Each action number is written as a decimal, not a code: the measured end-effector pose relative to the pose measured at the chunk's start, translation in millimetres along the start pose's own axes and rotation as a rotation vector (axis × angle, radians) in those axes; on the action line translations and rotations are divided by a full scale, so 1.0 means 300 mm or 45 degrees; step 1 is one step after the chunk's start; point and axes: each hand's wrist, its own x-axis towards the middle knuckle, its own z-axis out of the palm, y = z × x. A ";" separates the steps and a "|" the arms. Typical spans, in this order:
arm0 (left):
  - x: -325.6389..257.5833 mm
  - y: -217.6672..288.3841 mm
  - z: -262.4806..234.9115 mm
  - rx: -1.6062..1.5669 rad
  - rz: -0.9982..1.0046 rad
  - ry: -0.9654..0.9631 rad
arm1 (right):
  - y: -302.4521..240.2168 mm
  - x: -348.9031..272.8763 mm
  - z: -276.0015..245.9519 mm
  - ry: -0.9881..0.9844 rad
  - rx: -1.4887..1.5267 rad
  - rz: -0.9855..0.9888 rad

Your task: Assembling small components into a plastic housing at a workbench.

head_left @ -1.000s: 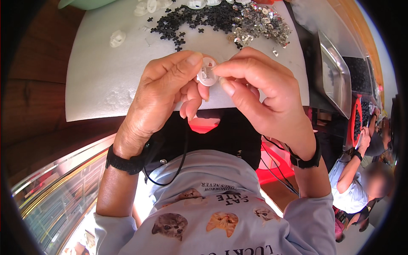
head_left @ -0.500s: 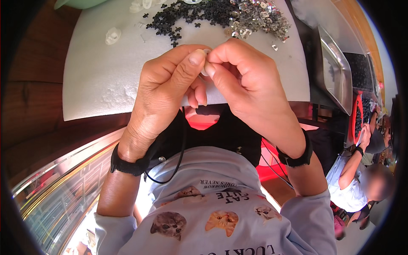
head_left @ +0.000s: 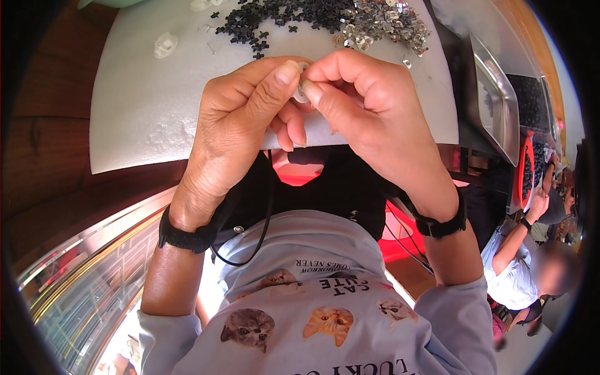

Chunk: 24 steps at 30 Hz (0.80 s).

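Note:
Over the near part of the white foam-like mat (head_left: 144, 112), my two hands meet at the fingertips. My left hand (head_left: 234, 119) pinches a small whitish round plastic part (head_left: 300, 95) between thumb and index finger, its other fingers curled below. My right hand (head_left: 375, 103) is closed at the same part, thumb and index finger pressed to its right side; whether a smaller piece sits between them is hidden. Just beyond my hands lie a heap of black cross-shaped pieces (head_left: 275, 22) and, to its right, a heap of small shiny metal clips (head_left: 387, 28).
A similar whitish round part (head_left: 165, 45) lies alone at the mat's left. Part of a pale green container (head_left: 112, 2) shows at the far left. Right of the mat stands a metal tray (head_left: 514, 125). Farther right, a person (head_left: 509, 262) works beside a red tray (head_left: 522, 187) of dark pieces.
Both hands have shifted slightly, and the round part now shows more of its face between the fingertips. My right thumb has moved a little lower and right across it.

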 end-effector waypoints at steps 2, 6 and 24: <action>0.001 -0.003 0.001 -0.002 0.003 0.011 | -0.013 0.005 -0.008 -0.028 0.032 0.039; 0.000 -0.002 0.005 0.018 -0.012 0.004 | -0.019 0.013 -0.017 -0.093 0.086 0.079; -0.008 0.015 -0.010 -0.086 -0.023 -0.084 | -0.038 0.081 -0.195 -0.063 -0.695 -0.178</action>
